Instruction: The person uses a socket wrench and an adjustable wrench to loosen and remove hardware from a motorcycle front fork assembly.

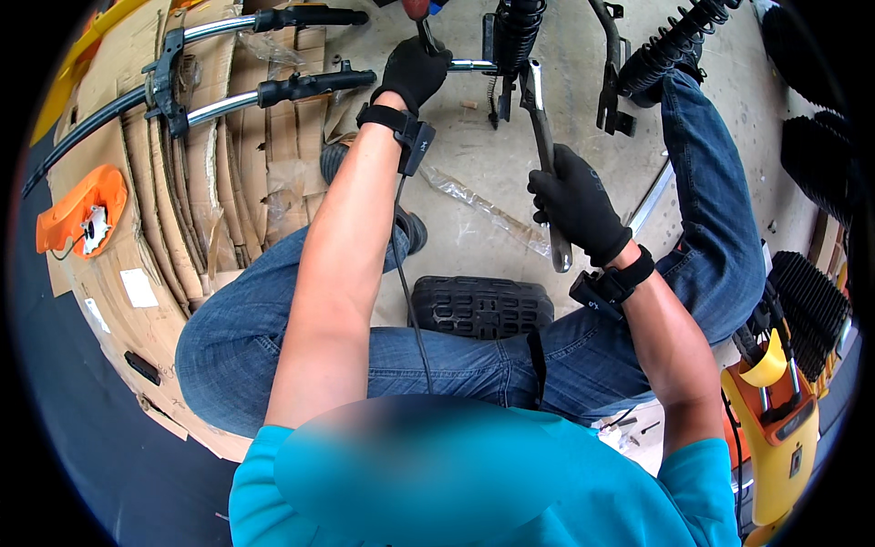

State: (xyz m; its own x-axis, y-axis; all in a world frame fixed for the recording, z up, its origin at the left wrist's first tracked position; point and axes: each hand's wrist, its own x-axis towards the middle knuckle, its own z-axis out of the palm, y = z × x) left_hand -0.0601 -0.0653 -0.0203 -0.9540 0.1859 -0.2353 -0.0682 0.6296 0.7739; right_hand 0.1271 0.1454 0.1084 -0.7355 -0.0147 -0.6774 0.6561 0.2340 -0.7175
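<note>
Both hands wear black gloves. My left hand (416, 75), at the top centre, is closed around the metal part of a red-handled tool (426, 32). From that hand a chrome shaft (474, 66) runs right to a black bracket beside a coil-spring shock absorber (519, 35); how it joins the tool is hidden under the glove. My right hand (581, 202) grips the lower part of a long steel wrench (542, 128). The wrench stands nearly lengthwise, its far end against or close to the lower end of that shock absorber.
Stacked flattened cardboard (173, 191) lies left, bearing a black-and-chrome fork (164, 82) and an orange housing (98, 211). A second shock absorber (679, 41) stands far right. A black ribbed block (481, 307) sits between my legs. A yellow vehicle part (770, 447) stands at lower right.
</note>
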